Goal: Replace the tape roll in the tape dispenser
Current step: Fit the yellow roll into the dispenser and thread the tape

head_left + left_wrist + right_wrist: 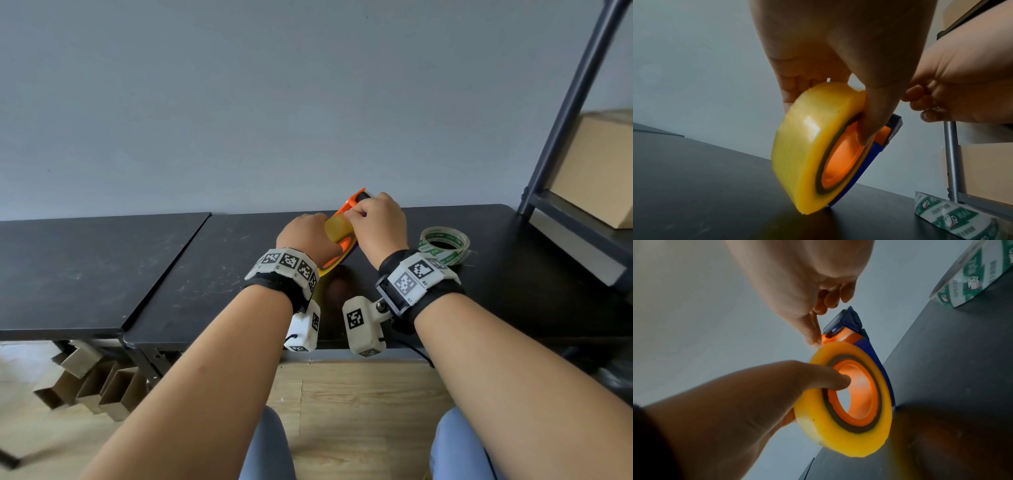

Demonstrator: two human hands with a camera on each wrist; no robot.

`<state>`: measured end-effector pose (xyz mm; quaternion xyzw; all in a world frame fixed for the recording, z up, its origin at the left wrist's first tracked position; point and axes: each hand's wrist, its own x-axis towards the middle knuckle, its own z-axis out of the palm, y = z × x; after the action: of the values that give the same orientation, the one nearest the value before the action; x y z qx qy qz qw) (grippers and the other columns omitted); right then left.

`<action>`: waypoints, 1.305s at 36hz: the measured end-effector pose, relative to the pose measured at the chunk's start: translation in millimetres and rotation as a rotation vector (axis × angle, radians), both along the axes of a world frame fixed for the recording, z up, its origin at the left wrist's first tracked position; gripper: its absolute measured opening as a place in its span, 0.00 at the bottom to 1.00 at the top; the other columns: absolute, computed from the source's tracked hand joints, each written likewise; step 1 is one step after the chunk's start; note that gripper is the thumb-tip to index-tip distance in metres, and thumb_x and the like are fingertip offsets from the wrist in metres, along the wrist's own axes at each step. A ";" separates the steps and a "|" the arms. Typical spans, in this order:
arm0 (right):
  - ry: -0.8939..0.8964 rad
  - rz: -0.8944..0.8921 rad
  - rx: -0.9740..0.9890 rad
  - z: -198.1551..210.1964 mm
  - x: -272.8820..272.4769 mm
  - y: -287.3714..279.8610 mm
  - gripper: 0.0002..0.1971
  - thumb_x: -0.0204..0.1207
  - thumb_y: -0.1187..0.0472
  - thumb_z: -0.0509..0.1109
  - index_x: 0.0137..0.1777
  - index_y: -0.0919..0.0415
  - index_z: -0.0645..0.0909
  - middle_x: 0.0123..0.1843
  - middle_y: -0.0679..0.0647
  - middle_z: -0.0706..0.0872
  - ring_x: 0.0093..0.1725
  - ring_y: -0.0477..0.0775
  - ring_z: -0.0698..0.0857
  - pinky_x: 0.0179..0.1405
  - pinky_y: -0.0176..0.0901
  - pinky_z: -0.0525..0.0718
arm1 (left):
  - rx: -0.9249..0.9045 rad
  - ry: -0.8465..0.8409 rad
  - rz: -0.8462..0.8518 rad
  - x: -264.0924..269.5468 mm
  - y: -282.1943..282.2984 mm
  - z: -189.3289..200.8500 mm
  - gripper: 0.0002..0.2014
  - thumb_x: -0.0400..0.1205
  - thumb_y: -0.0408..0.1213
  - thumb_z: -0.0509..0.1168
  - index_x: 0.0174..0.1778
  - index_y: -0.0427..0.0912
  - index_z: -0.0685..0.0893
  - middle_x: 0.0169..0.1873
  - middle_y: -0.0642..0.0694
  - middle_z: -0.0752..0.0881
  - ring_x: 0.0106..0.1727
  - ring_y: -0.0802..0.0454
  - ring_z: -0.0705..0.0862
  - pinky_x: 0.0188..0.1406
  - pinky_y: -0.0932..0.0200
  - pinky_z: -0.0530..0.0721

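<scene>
Yellow tape roll sits on the orange hub of the tape dispenser, which stands tilted on its lower edge on the black table, near the table's middle, cutter end raised toward the wall. Left hand grips the roll from above: fingers curled over the outer band, thumb pressed into the hub opening. Right hand is closed to a narrow pinch at the top of the roll beside the cutter; it appears to hold the loose tape end, though the film itself is too thin to make out. A second roll, clear with green print, lies flat on the table to the right, well apart from the work. Handling judgement: roll looks light and rigid, glossy face likely slick, so the rim-and-core hold is the sound one. Dispenser shell is stiff plastic, tippy on its edge. Free end will be limp and sticky, prone to folding on itself; keep it taut. Cutter edge probably sharp, so fingers should stay behind it.
</scene>
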<state>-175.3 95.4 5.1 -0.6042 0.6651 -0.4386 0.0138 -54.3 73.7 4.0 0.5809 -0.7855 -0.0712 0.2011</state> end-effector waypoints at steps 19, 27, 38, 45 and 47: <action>-0.266 -0.060 -0.189 -0.9 4.7 2.1 0.13 0.78 0.62 0.66 0.38 0.70 0.84 0.43 0.58 0.73 0.48 0.65 0.80 0.44 0.46 0.74 | -0.025 0.002 0.014 6.8 1.5 -8.4 0.14 0.68 0.50 0.68 0.45 0.49 0.82 0.39 0.49 0.83 0.40 0.48 0.81 0.36 0.57 0.77; -0.287 -0.012 -0.101 2.0 1.7 -7.5 0.15 0.79 0.57 0.64 0.30 0.60 0.77 0.44 0.58 0.75 0.46 0.57 0.75 0.45 0.44 0.69 | -0.004 -0.037 0.049 8.8 0.3 -3.2 0.16 0.69 0.49 0.69 0.49 0.47 0.81 0.45 0.48 0.80 0.44 0.48 0.80 0.39 0.56 0.78; -0.306 0.025 0.000 -3.3 -9.8 -2.6 0.17 0.75 0.59 0.64 0.31 0.71 0.81 0.35 0.72 0.84 0.36 0.61 0.78 0.36 0.48 0.74 | -0.050 0.007 0.025 0.6 6.7 -6.2 0.26 0.75 0.52 0.67 0.67 0.46 0.76 0.62 0.44 0.82 0.58 0.43 0.84 0.50 0.52 0.82; -0.348 0.046 0.057 3.0 -10.3 2.2 0.22 0.82 0.60 0.60 0.23 0.62 0.73 0.22 0.52 0.69 0.25 0.50 0.67 0.27 0.45 0.62 | -0.023 0.006 0.043 -2.0 5.9 -3.6 0.26 0.76 0.54 0.66 0.66 0.44 0.75 0.59 0.43 0.82 0.56 0.43 0.84 0.46 0.53 0.81; -0.393 0.065 0.060 4.2 -8.8 2.0 0.21 0.81 0.57 0.61 0.34 0.73 0.81 0.27 0.60 0.76 0.29 0.53 0.73 0.31 0.44 0.68 | -0.023 0.010 0.047 -1.6 4.6 -3.9 0.27 0.76 0.55 0.66 0.67 0.45 0.75 0.59 0.43 0.82 0.56 0.44 0.84 0.44 0.54 0.79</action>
<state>-184.1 97.4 9.3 -0.5274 0.6425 -0.5275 0.1753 -55.9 78.3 0.1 0.5963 -0.7715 -0.0605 0.2134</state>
